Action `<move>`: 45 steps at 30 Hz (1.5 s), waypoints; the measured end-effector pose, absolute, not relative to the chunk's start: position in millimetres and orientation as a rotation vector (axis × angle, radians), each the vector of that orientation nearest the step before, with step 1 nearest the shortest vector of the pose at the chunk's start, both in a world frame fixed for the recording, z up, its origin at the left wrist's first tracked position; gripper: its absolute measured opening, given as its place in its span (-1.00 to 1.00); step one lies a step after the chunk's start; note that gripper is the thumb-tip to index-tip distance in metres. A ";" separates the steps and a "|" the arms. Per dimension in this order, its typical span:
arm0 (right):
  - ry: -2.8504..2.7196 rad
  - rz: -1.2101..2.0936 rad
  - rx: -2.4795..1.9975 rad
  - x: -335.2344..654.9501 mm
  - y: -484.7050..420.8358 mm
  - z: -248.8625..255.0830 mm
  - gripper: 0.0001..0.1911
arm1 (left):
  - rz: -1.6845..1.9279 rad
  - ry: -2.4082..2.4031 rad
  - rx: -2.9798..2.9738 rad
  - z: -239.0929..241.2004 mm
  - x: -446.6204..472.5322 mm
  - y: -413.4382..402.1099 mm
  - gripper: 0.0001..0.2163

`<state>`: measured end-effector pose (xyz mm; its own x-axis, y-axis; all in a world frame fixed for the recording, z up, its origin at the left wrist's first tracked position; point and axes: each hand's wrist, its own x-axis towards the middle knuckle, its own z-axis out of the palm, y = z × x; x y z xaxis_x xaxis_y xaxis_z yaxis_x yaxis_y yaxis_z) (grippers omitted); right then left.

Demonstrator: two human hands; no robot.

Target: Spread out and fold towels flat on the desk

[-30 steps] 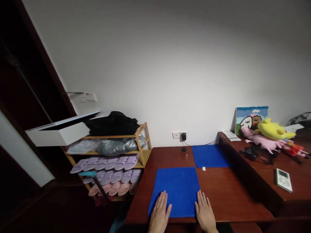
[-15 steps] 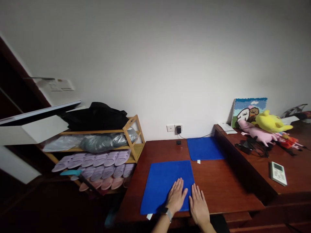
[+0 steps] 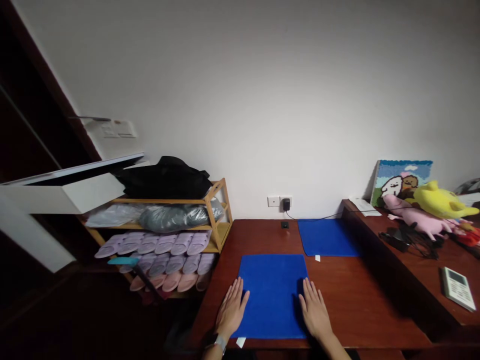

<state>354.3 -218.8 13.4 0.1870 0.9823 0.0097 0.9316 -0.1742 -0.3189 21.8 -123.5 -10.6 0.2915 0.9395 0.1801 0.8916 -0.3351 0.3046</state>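
Half a second ago the left hand [image 3: 231, 308] lay right of centre on the near blue cloth [image 3: 273, 295] — now it is at the left edge, right hand [image 3: 315, 311] opposite, both flat, gripping nothing; the cloth, spread on the table [image 3: 356, 295], seems framed from both sides.

A pale grey, smooth-looking band [image 3: 221, 342] circles the wrist of the left hand [image 3: 230, 311], with a darker patch along its outer side. The right hand [image 3: 315, 311] is bare, its forearm [image 3: 336, 347] uncovered as far as it shows.
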 end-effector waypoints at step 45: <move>-1.858 0.329 -2.261 372.7 -161.9 -8.1 -0.22 | 0.818 1.600 1.936 14.8 35.1 -68.7 -0.34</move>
<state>372.7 -161.9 -8.1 0.1869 0.9813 -0.0463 0.9375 -0.1922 -0.2899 35.1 -68.7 14.8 0.1313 0.9821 0.1351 0.6849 -0.1884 0.7039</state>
